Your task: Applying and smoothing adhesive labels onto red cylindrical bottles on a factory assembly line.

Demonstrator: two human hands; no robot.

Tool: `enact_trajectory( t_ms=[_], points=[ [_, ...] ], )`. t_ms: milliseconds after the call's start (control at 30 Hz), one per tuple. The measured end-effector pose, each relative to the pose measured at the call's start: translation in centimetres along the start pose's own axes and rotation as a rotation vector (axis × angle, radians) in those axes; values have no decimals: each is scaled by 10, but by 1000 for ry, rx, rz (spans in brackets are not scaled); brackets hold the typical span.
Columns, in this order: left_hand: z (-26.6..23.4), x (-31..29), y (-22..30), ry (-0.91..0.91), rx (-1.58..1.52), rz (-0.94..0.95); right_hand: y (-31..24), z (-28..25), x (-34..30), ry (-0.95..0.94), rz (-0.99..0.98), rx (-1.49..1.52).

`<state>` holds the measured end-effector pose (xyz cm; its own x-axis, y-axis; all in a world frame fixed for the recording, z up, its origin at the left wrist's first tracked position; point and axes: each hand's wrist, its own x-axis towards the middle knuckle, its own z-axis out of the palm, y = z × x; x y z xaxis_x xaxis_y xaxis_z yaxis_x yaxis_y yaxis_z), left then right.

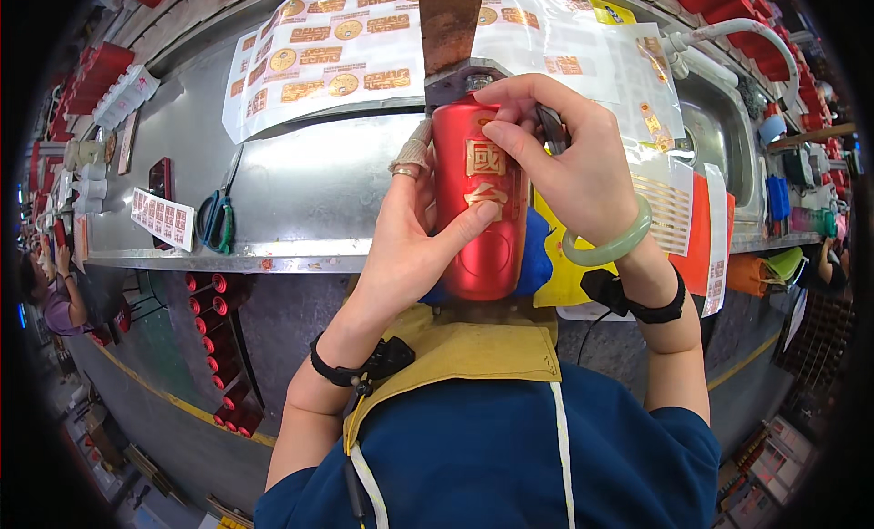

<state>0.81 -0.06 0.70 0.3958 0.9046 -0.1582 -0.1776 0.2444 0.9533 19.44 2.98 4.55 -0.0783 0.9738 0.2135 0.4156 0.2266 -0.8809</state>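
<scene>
A red bottle [478, 251] with gold characters on its front lies in front of me, neck pointing away. My left hand [410, 256] is closed round its left side, thumb across the front; one finger has a pale covering at its tip. At the bottle's shoulder, my right hand [587, 151] bends inward, with thumb and index fingertip close to the uppermost gold mark. A slim black object [552, 128] is tucked within the right hand's fingers; its kind is hidden. Beyond the bottle, sheets of gold stickers [319, 60] cover part of the metal bench [309, 178].
Scissors [217, 221], a sticker strip [164, 219] and a dark phone-like object [161, 177] lie at left. A brown metal bar [452, 24] stands behind the bottle neck. At right are a sink [746, 142] and a white tap [756, 26]. Another person [68, 301] works far left.
</scene>
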Motion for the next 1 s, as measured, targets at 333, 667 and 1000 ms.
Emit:
enact_trajectory(
  t_ms=[333, 667, 1000],
  points=[
    [2, 2, 0, 8, 4, 24, 0, 0, 1, 0, 0, 17],
    [-2, 4, 4, -26, 19, 12, 13, -5, -3, 198, 185, 184],
    [-5, 26, 2, 68, -154, -23, 18, 18, -33, 149, 506, 575]
  ],
)
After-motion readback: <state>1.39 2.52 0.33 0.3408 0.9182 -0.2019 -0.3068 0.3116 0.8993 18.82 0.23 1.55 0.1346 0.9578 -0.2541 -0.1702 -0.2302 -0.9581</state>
